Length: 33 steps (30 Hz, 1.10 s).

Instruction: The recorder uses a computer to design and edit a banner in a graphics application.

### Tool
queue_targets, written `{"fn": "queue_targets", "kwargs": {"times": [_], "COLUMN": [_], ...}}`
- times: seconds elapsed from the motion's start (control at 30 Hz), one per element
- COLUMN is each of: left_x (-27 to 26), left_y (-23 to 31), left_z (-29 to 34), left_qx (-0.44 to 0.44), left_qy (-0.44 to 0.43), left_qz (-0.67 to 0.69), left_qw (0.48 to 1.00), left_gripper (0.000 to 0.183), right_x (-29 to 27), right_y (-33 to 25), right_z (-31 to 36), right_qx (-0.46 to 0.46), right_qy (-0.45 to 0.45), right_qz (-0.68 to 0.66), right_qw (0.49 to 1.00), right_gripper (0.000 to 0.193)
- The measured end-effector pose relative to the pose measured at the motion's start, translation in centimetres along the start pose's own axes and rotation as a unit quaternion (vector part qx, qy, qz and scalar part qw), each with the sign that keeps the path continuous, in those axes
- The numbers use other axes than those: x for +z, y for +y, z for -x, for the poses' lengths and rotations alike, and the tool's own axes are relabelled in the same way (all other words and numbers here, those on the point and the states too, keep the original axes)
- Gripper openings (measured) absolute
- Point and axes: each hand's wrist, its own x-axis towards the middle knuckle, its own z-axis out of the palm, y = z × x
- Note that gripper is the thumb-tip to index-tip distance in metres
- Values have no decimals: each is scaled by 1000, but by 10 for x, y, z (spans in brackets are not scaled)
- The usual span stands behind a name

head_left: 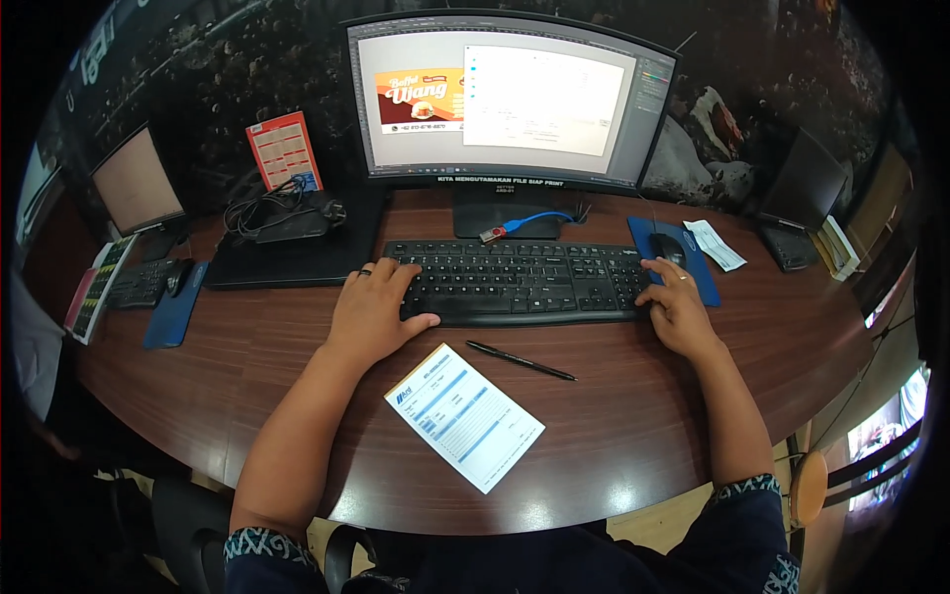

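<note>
A black keyboard (515,282) lies across the desk in front of me. My left hand (374,307) rests at its left end, fingers on the keys and thumb stretched out along the front edge. At the number-pad end is my right hand (678,305), its fingers apart and slightly bent, touching or just over the keys; it holds nothing. Just beyond it a black mouse (668,248) sits on a blue mouse pad (703,281). Above the keyboard stands a curved monitor (416,163), its screen showing a food banner design and a white window.
Nearer me lie a printed form pad (465,418) and a black pen (522,360). A red USB stick on a blue cable (534,220) lies behind the keyboard. A closed black laptop (297,267) carries coiled cables at left. A paper slip (714,245) lies right of the mouse.
</note>
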Motion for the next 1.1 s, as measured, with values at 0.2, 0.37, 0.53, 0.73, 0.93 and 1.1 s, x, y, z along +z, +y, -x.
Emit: {"fn": "queue_targets", "kwargs": {"times": [0.2,0.37,0.53,0.73,0.93,1.1], "left_x": [-4,-12,-2,-8,-3,-4], "left_y": [3,6,1,10,0,-5], "left_z": [0,1,0,-1,0,3], "left_qx": [8,-42,-17,-15,-13,-14], "left_qy": [-7,-54,-23,-35,-24,-14], "left_qz": [3,1,-3,13,6,10], "left_qw": [1000,998,1000,999,1000,1000], "left_gripper": [70,70,73,72,70,65], "right_x": [5,23,58,84,22,8], "right_y": [-27,-63,-81,-77,-19,-1], "right_z": [-19,-60,-93,-104,-66,-29], "right_qx": [-16,-90,-22,-77,-14,-3], "right_qy": [31,21,-65,-41,68,53], "right_qz": [-69,-79,-160,-161,-105,-90], "right_qw": [997,993,985,983,992,994], "right_gripper": [27,34,38,39,32,27]}}
